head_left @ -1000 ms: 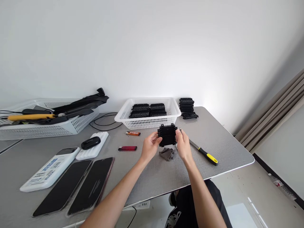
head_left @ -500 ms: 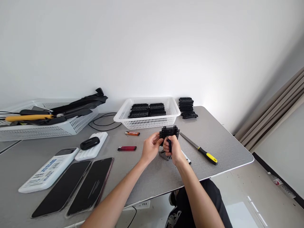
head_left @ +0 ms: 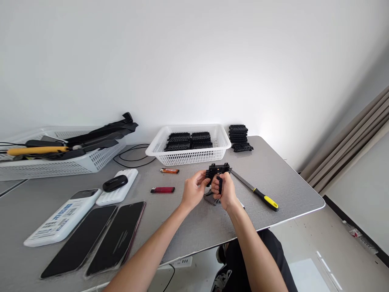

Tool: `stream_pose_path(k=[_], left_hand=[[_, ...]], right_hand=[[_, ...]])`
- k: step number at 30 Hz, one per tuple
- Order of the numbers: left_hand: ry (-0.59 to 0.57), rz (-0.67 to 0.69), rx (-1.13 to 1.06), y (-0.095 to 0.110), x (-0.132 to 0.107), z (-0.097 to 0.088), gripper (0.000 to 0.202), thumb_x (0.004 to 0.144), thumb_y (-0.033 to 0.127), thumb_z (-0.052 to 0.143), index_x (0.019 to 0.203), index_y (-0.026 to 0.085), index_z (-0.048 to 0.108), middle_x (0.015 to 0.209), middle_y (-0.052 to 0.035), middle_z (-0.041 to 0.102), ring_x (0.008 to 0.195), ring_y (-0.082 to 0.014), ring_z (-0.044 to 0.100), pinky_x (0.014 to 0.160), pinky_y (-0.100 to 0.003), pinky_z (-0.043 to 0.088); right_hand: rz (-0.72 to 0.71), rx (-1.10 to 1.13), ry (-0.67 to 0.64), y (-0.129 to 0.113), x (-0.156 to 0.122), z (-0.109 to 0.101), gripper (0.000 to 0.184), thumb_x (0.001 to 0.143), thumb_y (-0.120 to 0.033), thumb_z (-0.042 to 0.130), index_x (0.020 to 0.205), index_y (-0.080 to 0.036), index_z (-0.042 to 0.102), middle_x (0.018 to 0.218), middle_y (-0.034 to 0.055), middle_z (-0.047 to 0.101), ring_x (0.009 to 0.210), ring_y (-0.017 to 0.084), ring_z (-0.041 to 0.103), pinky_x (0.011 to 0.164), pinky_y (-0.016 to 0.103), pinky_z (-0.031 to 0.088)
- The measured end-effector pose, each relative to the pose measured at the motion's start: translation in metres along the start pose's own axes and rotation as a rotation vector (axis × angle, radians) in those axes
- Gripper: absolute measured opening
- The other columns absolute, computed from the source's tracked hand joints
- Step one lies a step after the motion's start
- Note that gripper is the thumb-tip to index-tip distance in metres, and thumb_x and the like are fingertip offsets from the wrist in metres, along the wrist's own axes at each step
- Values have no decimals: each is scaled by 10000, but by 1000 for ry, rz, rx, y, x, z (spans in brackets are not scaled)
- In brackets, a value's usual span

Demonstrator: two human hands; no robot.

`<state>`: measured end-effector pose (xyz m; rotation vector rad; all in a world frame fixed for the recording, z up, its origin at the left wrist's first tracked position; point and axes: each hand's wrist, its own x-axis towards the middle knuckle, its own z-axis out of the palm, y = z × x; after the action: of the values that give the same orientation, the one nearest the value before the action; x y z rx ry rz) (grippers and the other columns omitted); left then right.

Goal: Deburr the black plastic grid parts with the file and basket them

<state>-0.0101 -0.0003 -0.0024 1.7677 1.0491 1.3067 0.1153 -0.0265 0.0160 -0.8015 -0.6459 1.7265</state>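
Observation:
Both hands meet above the middle of the grey table (head_left: 273, 178). My left hand (head_left: 193, 191) pinches the left edge of a black plastic part (head_left: 218, 170), now tipped nearly flat. My right hand (head_left: 223, 191) is curled in a fist around a small dark tool held upright against the part's underside. A crumpled grey cloth (head_left: 210, 198) lies on the table just beneath the hands.
A white basket (head_left: 188, 156) of black parts stands behind the hands, with a stack of black parts (head_left: 239, 138) to its right. A yellow-handled file (head_left: 255, 190) lies right of the hands. Two lighters (head_left: 163, 189), phones (head_left: 117, 237), a calculator (head_left: 57, 221) and another basket (head_left: 60, 162) fill the left.
The black part was upright and facing me between both hands; it has tilted flat. My right hand left its right edge and closed into a fist under it with a small tool.

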Motion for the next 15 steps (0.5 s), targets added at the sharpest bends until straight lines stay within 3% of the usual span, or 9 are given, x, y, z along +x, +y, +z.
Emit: stream_pose_path(k=[15], left_hand=[[12, -4, -25, -1, 0, -1, 321, 826, 404, 606, 1025, 154, 631, 1014, -129, 728, 950, -269, 694, 831, -388, 561]], right_hand=[[-18, 69, 56, -3, 0, -2, 240, 686, -420, 425, 626, -208, 329, 527, -71, 271, 433, 60, 186, 370, 162, 113]])
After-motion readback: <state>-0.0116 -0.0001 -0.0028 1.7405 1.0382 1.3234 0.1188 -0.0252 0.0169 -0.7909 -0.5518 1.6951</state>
